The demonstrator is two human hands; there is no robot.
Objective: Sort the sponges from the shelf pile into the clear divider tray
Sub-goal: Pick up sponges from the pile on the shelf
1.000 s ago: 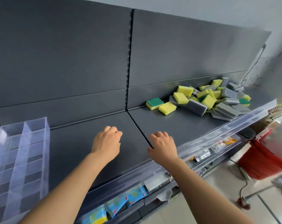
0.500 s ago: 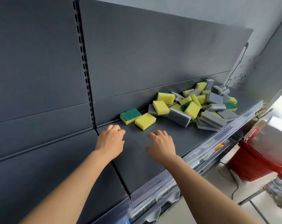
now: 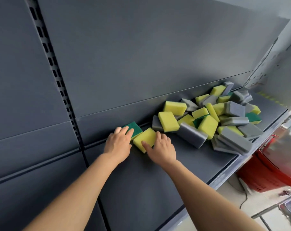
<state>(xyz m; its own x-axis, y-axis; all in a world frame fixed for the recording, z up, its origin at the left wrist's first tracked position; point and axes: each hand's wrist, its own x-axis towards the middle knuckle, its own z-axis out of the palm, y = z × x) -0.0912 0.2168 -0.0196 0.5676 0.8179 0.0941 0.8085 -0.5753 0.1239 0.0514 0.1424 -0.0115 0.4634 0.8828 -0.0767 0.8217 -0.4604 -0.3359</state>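
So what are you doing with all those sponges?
A person is picking sponges off a dark grey shelf. The left hand rests its fingers on a green-topped sponge, and the right hand pinches the yellow sponge beside it between thumb and fingers. Both lie on the shelf, a little left of the sponge pile. The clear tray is not in view.

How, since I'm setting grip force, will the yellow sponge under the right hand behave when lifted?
Probably light and squashy: the yellow sponge looks like foam, so the right hand pinching it may dent it. Unlikely to roll: it is a flat block on the shelf. It touches the green-topped sponge under the left hand, so lifting may nudge that.
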